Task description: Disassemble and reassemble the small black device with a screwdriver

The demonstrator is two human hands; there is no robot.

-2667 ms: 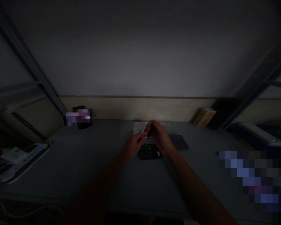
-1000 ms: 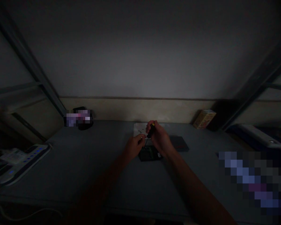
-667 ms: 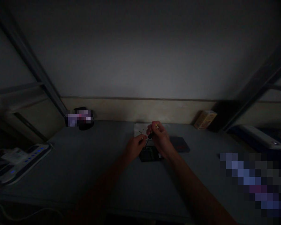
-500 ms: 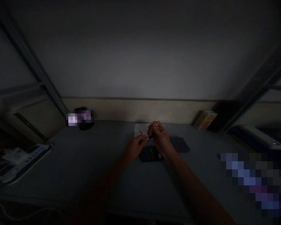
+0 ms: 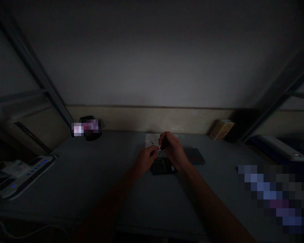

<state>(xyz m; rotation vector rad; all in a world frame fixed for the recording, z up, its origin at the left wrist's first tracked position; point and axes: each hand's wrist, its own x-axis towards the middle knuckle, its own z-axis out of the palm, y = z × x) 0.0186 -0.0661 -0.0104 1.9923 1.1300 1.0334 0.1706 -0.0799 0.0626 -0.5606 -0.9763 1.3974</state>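
Though dim, right hand [image 5: 174, 150] around a mostly hidden screwdriver [image 5: 162, 147]; left hand [image 5: 145, 158], grip unclear.

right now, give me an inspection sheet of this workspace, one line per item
Surface: grey desk, dimly lit
Job's things: dark device with greenish innards; screwdriver, shaft slanting towards it; white sheet behind, bearing small dark bits
Clutter: flat dark piece right of the device; carton at back right; pixelated item at far left
Grippers: right hand grips the screwdriver; left hand is close to its shaft, contact unclear
Cables: white cable at lower left, near a power strip with blue lights
Surroundings: pale wall behind, metal posts at both sides
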